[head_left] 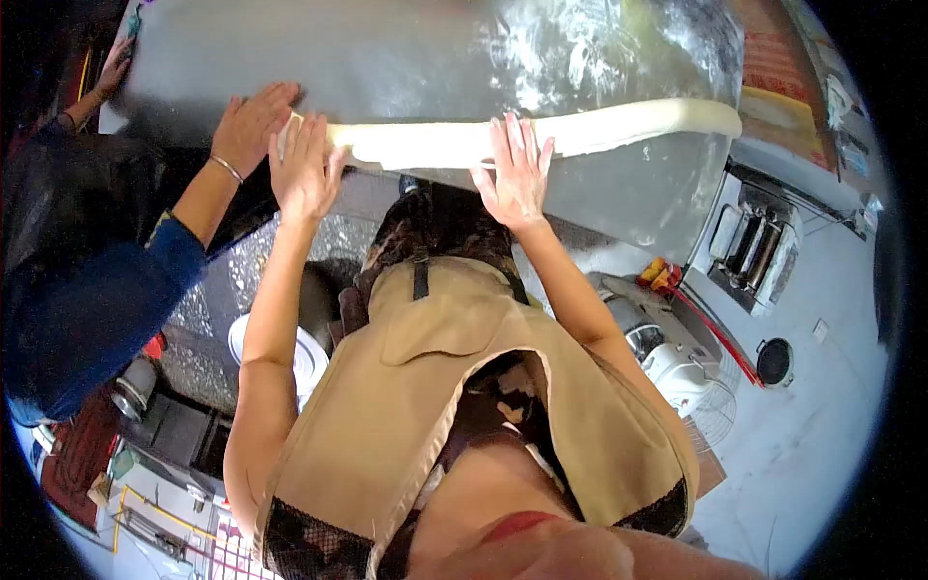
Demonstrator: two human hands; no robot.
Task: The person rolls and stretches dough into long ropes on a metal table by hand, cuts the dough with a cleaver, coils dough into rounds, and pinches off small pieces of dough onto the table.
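A long pale roll of dough (435, 142) lies across the near side of the metal worktable (406, 58), its right end curving near the table's right edge. My left hand (307, 166) rests with fingers stretched out on the left end of the dough. Farther right, my right hand (515, 174) lies on the roll with its fingers spread, floury at the tips. Neither hand grips anything. Just left of my left hand, and close against it, is a co-worker's hand (253, 126) with a bracelet; it partly hides the dough's left end.
White flour (590, 48) is smeared over the table's far right. Another hand (114, 68) touches the table's far left edge. A co-worker's dark blue sleeve (106, 300) is close on my left. On the right stand a machine with rollers (754, 242) and a white fan (677, 377).
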